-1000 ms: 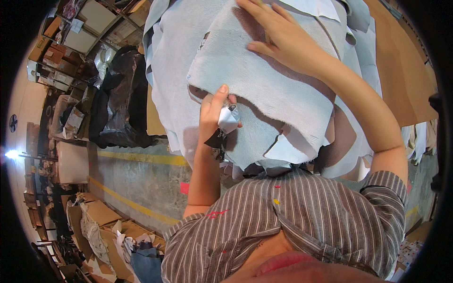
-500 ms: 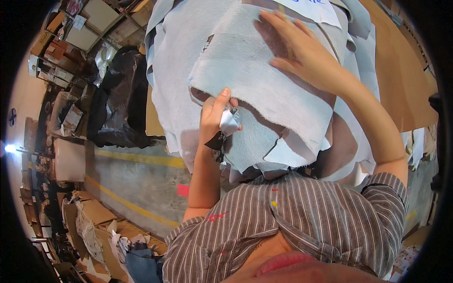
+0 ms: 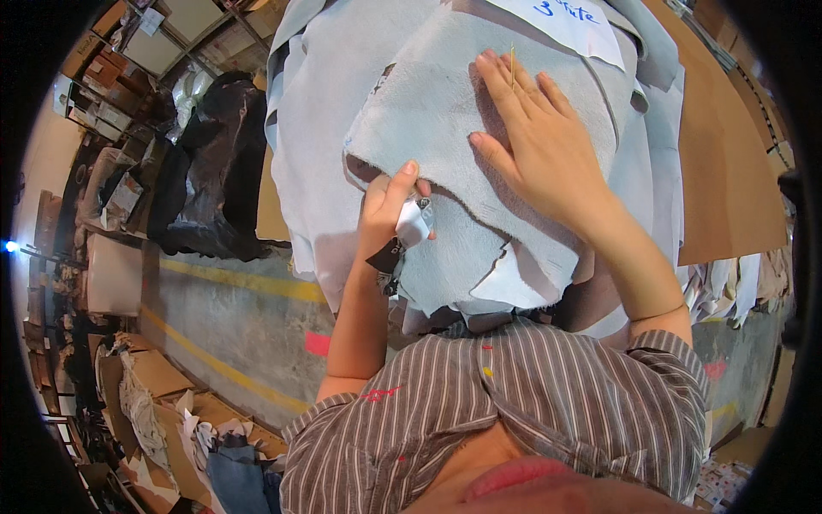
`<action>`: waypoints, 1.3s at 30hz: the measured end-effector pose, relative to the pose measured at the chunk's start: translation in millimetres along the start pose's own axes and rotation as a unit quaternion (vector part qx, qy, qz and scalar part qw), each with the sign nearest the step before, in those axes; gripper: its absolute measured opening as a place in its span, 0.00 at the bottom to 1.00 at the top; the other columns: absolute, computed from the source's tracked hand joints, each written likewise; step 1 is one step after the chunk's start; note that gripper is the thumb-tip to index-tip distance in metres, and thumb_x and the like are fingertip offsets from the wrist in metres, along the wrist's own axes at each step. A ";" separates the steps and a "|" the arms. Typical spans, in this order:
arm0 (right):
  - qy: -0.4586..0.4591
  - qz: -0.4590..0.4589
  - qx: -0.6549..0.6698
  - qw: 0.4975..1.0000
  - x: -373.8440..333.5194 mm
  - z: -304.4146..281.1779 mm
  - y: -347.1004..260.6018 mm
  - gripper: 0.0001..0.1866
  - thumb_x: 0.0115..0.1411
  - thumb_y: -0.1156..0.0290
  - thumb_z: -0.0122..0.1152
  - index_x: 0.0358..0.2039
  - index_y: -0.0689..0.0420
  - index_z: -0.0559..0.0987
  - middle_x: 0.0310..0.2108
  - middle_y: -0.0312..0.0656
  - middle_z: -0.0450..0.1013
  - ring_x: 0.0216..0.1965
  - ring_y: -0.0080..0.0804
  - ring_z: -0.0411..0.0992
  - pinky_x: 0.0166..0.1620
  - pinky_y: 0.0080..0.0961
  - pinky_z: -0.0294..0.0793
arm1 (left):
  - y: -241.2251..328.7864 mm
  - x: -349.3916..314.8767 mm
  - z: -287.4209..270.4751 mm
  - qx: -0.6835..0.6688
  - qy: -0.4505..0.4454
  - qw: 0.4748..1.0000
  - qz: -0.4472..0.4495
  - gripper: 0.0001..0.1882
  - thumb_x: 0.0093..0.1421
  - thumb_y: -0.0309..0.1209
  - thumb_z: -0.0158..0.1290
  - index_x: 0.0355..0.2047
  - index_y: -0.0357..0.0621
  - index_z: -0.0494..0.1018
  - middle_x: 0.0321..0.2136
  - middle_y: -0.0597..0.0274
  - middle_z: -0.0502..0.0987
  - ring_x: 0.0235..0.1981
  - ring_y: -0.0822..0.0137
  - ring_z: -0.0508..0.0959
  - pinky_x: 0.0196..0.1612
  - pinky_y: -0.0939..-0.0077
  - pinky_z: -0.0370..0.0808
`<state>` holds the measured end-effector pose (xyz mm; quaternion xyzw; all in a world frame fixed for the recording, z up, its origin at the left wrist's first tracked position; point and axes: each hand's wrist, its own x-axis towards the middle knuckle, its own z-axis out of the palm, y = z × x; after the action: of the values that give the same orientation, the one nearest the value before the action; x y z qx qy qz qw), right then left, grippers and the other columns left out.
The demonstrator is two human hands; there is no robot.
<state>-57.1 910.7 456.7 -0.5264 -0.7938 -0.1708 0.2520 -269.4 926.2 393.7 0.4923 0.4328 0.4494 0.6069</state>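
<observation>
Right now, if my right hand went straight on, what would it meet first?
Your right hand would probably meet the white sheet with blue writing first, near the top edge; depth is unclear, so it might pass above.

Left fingers partly out of sight

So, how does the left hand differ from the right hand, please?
The left hand is curled, thumb over the near edge of the grey sheet; the right hand is open, fingers extended over the sheet's surface. A white scrap shows at the left hand; a thin yellow stick shows at the right hand's fingers. Both are at this sheet.
</observation>
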 end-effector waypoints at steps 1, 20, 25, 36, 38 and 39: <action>0.029 -0.010 0.013 0.999 0.5 0.3 -0.9 0.37 0.62 0.55 0.54 0.65 0.65 0.59 0.64 0.56 0.61 0.67 0.47 0.58 0.68 0.46 0.50 | 0.4 -0.6 0.9 0.011 0.024 1.000 -0.005 0.26 0.63 0.50 0.52 0.24 0.36 0.73 0.15 0.61 0.71 0.13 0.71 0.73 0.16 0.76 0.72; -0.012 -0.019 0.058 0.998 -44.2 3.6 -26.7 0.44 0.61 0.43 0.54 0.65 0.65 0.60 0.63 0.55 0.62 0.66 0.48 0.59 0.69 0.46 0.49 | -8.2 3.9 -5.9 -0.006 -0.018 1.000 0.014 0.24 0.65 0.49 0.51 0.27 0.37 0.73 0.17 0.63 0.72 0.14 0.72 0.74 0.16 0.78 0.73; -0.035 -0.036 0.154 0.987 -28.8 -22.0 0.8 0.43 0.60 0.45 0.57 0.64 0.65 0.61 0.60 0.58 0.66 0.63 0.52 0.62 0.68 0.44 0.52 | -7.7 5.8 -8.3 -0.004 -0.038 0.999 0.017 0.24 0.65 0.49 0.51 0.27 0.37 0.73 0.17 0.62 0.72 0.14 0.71 0.74 0.17 0.77 0.74; -0.171 0.038 0.143 0.974 -23.9 -25.8 -4.9 0.48 0.55 0.39 0.59 0.63 0.66 0.63 0.63 0.58 0.62 0.66 0.51 0.58 0.67 0.41 0.54 | -5.1 4.4 -8.9 0.022 -0.029 0.999 0.002 0.25 0.64 0.51 0.51 0.28 0.37 0.74 0.17 0.62 0.72 0.15 0.70 0.75 0.19 0.76 0.75; -0.166 0.106 0.209 0.958 -9.4 -25.9 3.4 0.47 0.56 0.38 0.59 0.63 0.65 0.64 0.63 0.56 0.62 0.66 0.51 0.58 0.67 0.41 0.55 | -4.3 4.8 -10.0 0.023 -0.029 0.999 0.009 0.26 0.64 0.52 0.51 0.27 0.37 0.74 0.17 0.63 0.72 0.15 0.70 0.75 0.20 0.75 0.75; -0.104 0.086 0.164 0.977 -4.3 -21.3 4.6 0.47 0.56 0.38 0.58 0.63 0.64 0.64 0.64 0.56 0.61 0.66 0.51 0.58 0.67 0.42 0.55 | -3.8 4.7 -9.9 0.021 -0.035 0.999 0.016 0.26 0.64 0.52 0.51 0.27 0.37 0.74 0.17 0.63 0.72 0.15 0.71 0.74 0.20 0.75 0.76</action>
<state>-46.8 897.8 471.6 -0.5586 -0.7849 0.0396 0.2652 -277.5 932.4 388.1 0.5272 0.4129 0.4324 0.6038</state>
